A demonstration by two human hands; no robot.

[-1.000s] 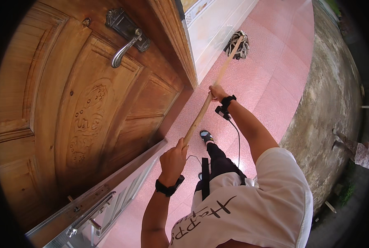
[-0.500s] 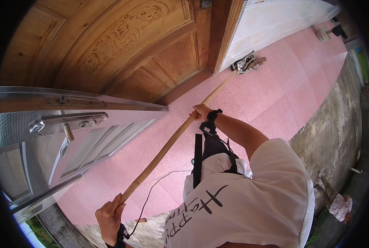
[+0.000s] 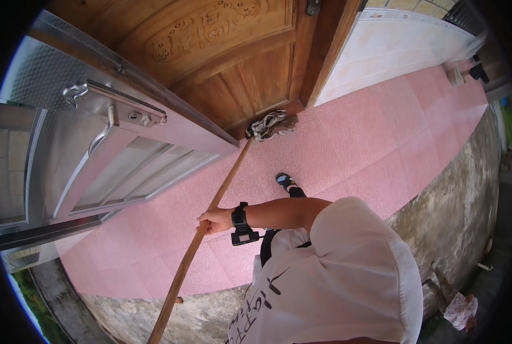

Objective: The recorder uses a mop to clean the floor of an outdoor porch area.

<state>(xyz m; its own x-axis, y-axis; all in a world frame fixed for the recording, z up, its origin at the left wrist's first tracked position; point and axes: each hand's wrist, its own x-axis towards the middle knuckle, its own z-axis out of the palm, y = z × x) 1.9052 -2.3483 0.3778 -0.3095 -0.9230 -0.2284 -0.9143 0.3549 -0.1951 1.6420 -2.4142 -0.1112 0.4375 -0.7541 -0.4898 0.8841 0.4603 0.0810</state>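
A mop with a long wooden handle (image 3: 178, 275) slants across the pink floor. Its grey and white cloth head (image 3: 270, 125) lies on the floor against the threshold of the carved wooden door (image 3: 250, 69). My right hand (image 3: 213, 220) is wrapped round the handle about midway along, with a black strap and small device (image 3: 244, 236) on its wrist. The lower end of the handle runs out of the picture at the bottom. My left hand is out of view. One of my feet, in a dark sandal (image 3: 284, 181), shows beyond my right forearm.
A metal-and-glass door (image 3: 118, 143) with a lever handle stands open at the left. Right of the wooden door is a white wall (image 3: 393, 51). Stained concrete (image 3: 450, 195) borders the pink tiles (image 3: 376, 126). A pinkish cloth-like thing (image 3: 461, 311) is at the lower right.
The mop head has slid left along the floor, from the white wall to the wooden door's threshold. My right hand has moved left and nearer; my left hand has left the view.
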